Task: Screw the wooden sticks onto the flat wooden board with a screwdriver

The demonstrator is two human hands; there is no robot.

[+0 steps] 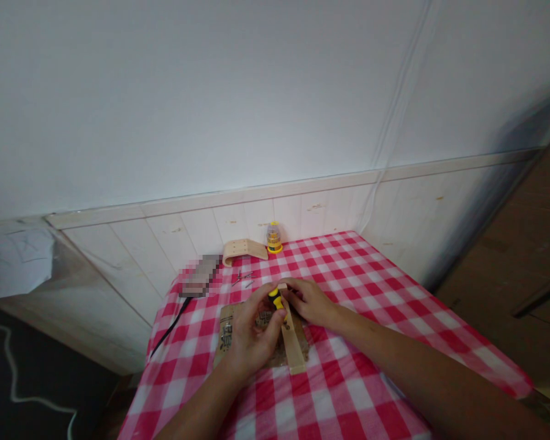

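My left hand (252, 333) is closed around a short yellow-and-black handled tool, which looks like a screwdriver (276, 299); its tip is hidden. A pale wooden bar (293, 345) lies lengthwise beneath it, with the near end toward me. Fingers of my right hand (312, 300) are bent around the far end of that bar, gripping it from the right side. Under the bar and my left hand is a flattened brown cardboard piece (226, 330) with dark print. Several screws (245, 278) lie loose just beyond my hands.
A curved wooden piece with holes (245, 248) stands near the wall, beside a clear yellow-capped bottle (274, 238). To the left lies a blurred-out flat object (201, 276) with a black cable (169, 330). A red-and-white checked cloth (348, 391) covers the table.
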